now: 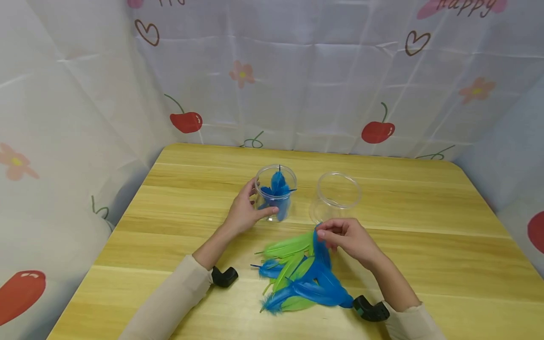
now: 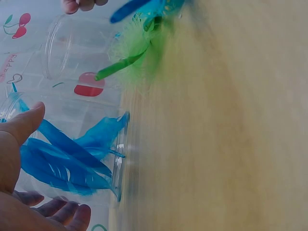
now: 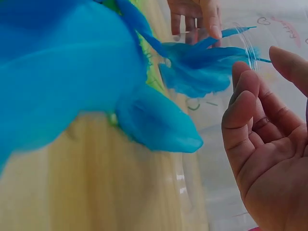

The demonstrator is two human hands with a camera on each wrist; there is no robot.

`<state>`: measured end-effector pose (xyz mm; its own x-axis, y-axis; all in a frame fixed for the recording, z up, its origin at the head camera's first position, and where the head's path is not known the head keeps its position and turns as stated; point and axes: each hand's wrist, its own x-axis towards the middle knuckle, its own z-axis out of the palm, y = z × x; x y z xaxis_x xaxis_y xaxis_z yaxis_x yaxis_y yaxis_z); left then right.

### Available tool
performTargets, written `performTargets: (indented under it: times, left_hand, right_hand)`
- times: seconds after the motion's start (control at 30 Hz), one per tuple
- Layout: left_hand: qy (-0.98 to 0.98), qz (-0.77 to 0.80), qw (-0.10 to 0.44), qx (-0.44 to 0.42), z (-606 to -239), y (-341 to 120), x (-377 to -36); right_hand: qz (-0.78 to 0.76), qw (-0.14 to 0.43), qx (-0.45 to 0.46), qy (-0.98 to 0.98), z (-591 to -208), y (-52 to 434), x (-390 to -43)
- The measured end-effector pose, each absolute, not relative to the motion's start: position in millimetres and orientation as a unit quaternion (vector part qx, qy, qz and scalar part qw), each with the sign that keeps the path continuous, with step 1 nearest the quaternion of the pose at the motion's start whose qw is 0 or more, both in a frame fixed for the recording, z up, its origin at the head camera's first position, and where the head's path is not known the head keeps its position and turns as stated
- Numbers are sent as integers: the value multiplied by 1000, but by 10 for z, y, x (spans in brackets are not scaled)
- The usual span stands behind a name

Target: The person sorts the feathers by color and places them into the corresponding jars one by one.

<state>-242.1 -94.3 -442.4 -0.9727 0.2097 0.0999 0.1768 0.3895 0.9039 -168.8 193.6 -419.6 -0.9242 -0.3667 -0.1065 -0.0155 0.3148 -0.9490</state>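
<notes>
Feathers were heaped on the table. 1 clear cup of blue ones was encircled by the left hand, seemingly for steadiness; the right hand, half-curled, thumb parted, apparently empty, was poised at the feathers' far end.

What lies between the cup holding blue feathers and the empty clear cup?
Bare tabletop: in the head view, nothing rests in the gap between the feather cup and the empty cup.

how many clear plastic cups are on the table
2: one cup with blue feathers inside, held by the left hand; another cup to its right, beyond the right hand.
</notes>
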Motion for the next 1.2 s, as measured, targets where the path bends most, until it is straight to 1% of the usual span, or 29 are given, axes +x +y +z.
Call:
performTargets:
  times: [0.2, 0.53, 1.2]
  left_hand:
    - [833, 541, 11, 115, -4435, -955, -2422]
    - [832, 542, 20, 121, -4469, -923, -2424]
    - [832, 540, 5, 125, -4445, -946, -2427]
  right_hand:
    - [-556, 167, -111, 807, -4246, 1988, -1648]
    - [-565, 198, -108, 793, -4376, 2093, -1528]
    - [-511, 275, -154, 800, -4431, 2168, -1451]
